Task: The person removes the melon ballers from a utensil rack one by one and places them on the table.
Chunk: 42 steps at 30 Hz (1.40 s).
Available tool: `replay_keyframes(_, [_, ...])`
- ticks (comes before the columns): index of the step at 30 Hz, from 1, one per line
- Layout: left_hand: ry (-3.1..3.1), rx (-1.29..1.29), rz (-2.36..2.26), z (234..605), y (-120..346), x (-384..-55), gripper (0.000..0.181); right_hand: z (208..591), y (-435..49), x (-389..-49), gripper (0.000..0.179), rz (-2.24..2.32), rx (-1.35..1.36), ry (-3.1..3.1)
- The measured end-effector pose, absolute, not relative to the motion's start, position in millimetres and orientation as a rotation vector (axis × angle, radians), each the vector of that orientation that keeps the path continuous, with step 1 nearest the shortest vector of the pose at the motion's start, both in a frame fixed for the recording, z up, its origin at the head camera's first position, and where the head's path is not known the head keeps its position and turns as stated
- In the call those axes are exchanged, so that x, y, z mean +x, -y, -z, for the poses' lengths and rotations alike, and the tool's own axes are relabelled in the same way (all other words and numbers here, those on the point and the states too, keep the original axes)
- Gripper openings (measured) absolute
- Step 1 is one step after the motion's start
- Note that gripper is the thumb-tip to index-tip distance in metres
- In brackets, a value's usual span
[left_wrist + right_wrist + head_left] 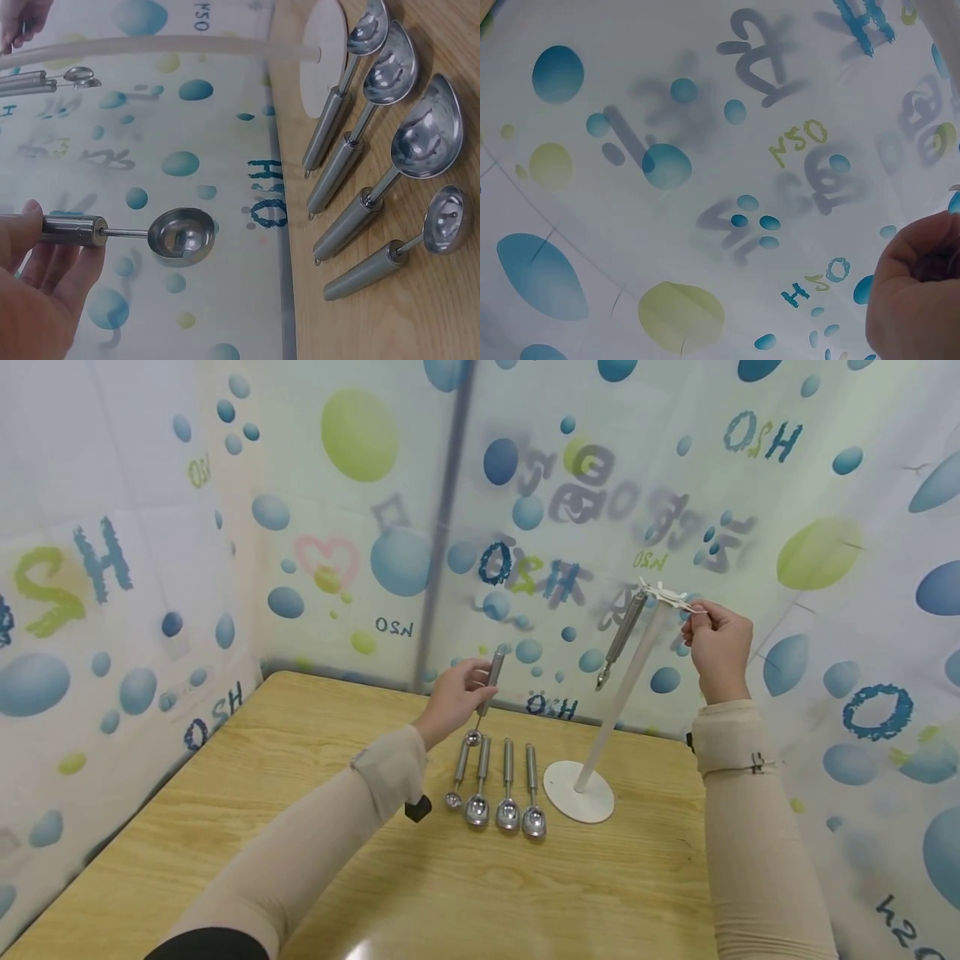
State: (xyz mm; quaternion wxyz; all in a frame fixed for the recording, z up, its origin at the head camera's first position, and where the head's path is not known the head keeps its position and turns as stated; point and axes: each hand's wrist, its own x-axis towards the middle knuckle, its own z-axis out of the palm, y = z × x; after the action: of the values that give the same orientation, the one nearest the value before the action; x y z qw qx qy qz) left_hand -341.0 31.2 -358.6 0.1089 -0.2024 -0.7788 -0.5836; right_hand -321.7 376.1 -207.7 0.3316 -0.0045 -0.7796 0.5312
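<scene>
L hand (453, 697) holds a scoop (169, 236) by its handle, thumb one side, fingers other side, up in the air over the tabletop (300, 756), left of the rack (622, 700). R hand (720, 647) pinches the tip of one thin arm at the rack's top; the R wrist cam shows only that hand's side, so can't tell grip force. Hanging scoops (626, 631) are on the rack's far-left arm: two, per L wrist cam. Four lying scoops (507, 810) sit in a row nr the base, bowls toward the person.

For this step, I'd say: keep the L grip below the handle's end so its tip stays free, bowl down; R hand steadies lightly, no pulling, as the tall post on a small round base could prob. tip. Watch the hung pair for knocks.

Writing: curtain (300, 485) has "H2O" in several spots, mirrored, blue/green, large + small. Grey blurred characters behind: unreadable. No brand legible on scoops; sleeve mark too small to read.
</scene>
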Motion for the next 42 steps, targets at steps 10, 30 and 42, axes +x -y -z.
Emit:
replay_keyframes(10, [2.307,-0.575,1.725,365,-22,-344,0.038,208,-375,-322,0.029,-1.386,-0.012,2.035])
replay_keyframes(30, [2.333,-0.547,1.681,377,-2,-346,0.043,208,-373,-321,0.028,-1.359,-0.016,2.043])
replay_keyframes(42, [2.346,-0.515,1.661,385,13,-345,0.038,209,-373,-319,0.03,-1.338,-0.001,2.054])
